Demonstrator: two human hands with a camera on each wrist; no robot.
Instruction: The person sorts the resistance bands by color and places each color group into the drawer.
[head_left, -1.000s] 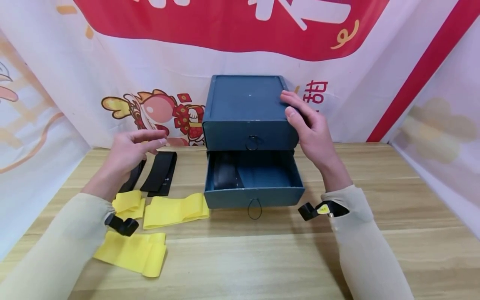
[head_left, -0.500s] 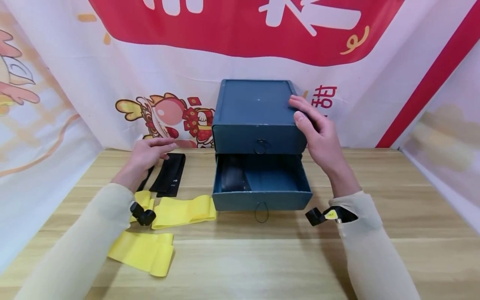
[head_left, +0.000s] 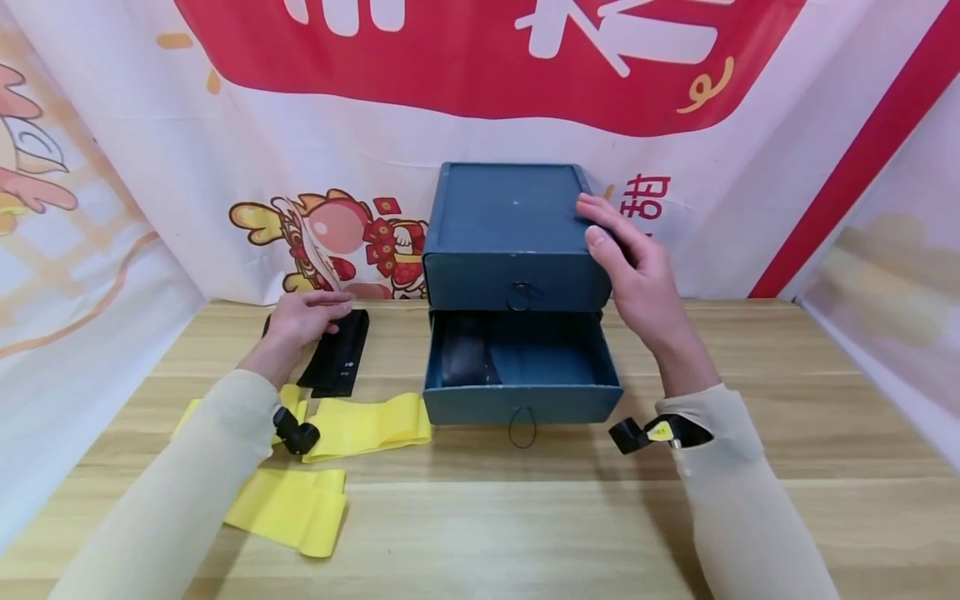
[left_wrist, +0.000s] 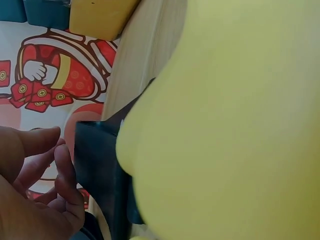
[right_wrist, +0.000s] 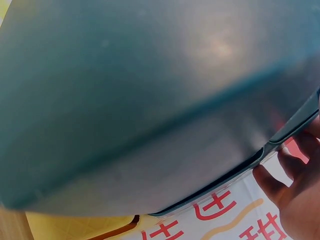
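Note:
My left hand (head_left: 300, 325) hovers over a folded black band (head_left: 347, 358), apparently an exercise band, with its fingers loosely bent. In the left wrist view the thumb and fingertips have nothing between them, close beside the dark band (left_wrist: 97, 160). A second black band lies mostly hidden behind that hand. My right hand (head_left: 641, 279) rests on the top right edge of a dark blue two-drawer box (head_left: 510, 212); its fingers touch the box's side in the right wrist view. The lower drawer (head_left: 525, 406) is pulled out and contains a dark folded band (head_left: 467, 358) on its left.
Folded yellow bands (head_left: 367, 425) lie left of the drawer, another yellow band (head_left: 292, 508) nearer the front. The wooden table (head_left: 540, 517) meets a printed cloth (head_left: 360, 125) behind the box. Each drawer front has a dark loop pull (head_left: 522, 427).
My left hand has moved rightward and down toward the black bands. The view has shifted a little. The right hand stays on the box, and the drawer has not moved.

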